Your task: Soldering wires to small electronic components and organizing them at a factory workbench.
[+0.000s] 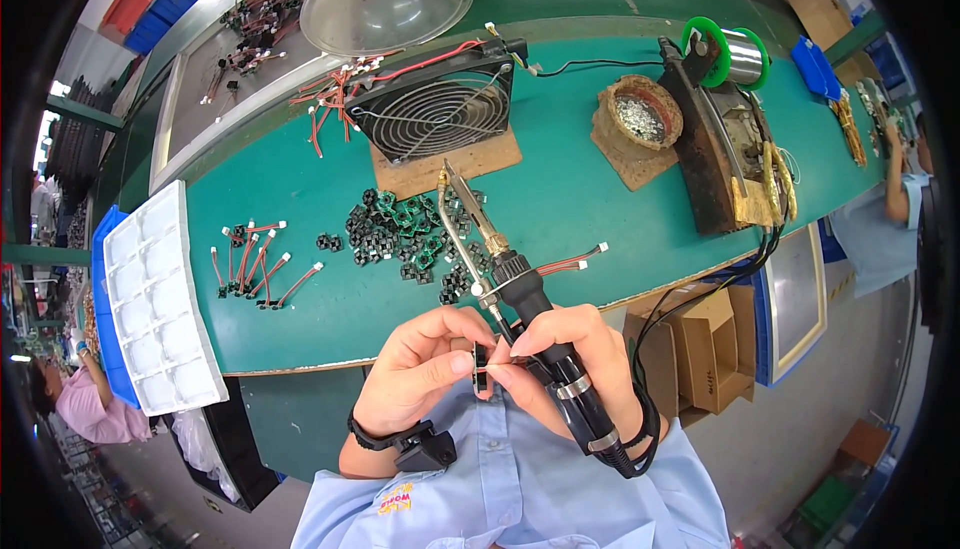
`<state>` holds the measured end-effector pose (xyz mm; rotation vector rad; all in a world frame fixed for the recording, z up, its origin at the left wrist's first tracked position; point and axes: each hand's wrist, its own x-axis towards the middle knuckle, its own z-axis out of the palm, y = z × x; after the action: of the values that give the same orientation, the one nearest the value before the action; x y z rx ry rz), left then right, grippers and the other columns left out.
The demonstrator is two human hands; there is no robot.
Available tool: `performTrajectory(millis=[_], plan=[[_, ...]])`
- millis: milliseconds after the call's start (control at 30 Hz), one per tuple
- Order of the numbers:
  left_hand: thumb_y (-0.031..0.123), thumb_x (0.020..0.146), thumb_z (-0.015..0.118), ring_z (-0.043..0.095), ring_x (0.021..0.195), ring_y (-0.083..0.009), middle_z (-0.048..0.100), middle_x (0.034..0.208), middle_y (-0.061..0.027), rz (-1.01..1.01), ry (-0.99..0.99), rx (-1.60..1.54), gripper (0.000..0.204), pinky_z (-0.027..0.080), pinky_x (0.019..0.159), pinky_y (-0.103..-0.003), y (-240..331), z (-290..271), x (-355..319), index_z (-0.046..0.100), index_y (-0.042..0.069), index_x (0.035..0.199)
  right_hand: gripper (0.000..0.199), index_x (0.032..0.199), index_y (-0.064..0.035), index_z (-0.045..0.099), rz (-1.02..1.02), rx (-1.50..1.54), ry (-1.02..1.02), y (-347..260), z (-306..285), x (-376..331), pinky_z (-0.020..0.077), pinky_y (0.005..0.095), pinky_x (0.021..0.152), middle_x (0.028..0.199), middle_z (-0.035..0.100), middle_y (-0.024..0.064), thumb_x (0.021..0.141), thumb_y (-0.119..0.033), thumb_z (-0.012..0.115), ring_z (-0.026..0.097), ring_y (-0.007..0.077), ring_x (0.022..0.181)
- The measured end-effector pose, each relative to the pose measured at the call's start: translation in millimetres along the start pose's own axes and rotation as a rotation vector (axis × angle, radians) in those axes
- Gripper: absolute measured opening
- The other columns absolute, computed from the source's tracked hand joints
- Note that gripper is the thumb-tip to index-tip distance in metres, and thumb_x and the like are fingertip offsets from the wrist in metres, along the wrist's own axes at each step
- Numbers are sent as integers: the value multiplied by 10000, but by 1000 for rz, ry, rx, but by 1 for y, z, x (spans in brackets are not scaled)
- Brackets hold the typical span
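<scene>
Pinching small black part [481,360] between both hands

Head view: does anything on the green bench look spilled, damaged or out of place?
Nothing looks spilled. The soldering stand at the right is heavily crusted and brown, and the sponge holder beside it is ragged at the rim, which looks like wear. The black parts lie in a loose heap. Both hands, left hand and right hand, grip normally.

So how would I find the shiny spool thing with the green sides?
Look along the long green workbench to its far right end, past the square black fan. Behind the brown, crusty soldering stand sits the solder spool. It is the only silvery roll with bright green round rims.
</scene>
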<state>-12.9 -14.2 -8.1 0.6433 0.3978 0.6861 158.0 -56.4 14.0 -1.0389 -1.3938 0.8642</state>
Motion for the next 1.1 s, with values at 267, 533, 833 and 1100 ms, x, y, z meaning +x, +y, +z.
performTrajectory(millis=[267,533,833,1100], plan=[[48,864,553,545,885,-150,536,966,-87,-5,-19,52,149,438,775,-287,2,-1,-1,511,-14,993,338,938,-45,475,21,3,-72,-3,-9,4,498,258,583,763,627,81,716,38,715,643,143,687],[-10,848,544,538,921,-147,522,1002,-98,27,3,158,157,430,810,-294,6,6,-2,495,-18,998,359,939,-59,504,1,-66,-128,-5,-16,9,477,246,567,770,627,66,682,37,736,628,158,656],[-26,840,530,548,976,-168,531,1043,-118,32,70,304,137,427,858,-310,13,13,-2,498,-32,973,397,995,-62,536,-5,-64,-108,-2,-18,9,475,264,604,800,595,55,657,89,681,604,186,685],[-12,838,536,558,965,-184,578,1002,-161,111,49,306,98,428,872,-335,8,11,3,458,3,895,419,1006,-62,536,-37,-130,2,5,-15,6,475,265,603,813,609,55,648,95,688,601,187,680]])
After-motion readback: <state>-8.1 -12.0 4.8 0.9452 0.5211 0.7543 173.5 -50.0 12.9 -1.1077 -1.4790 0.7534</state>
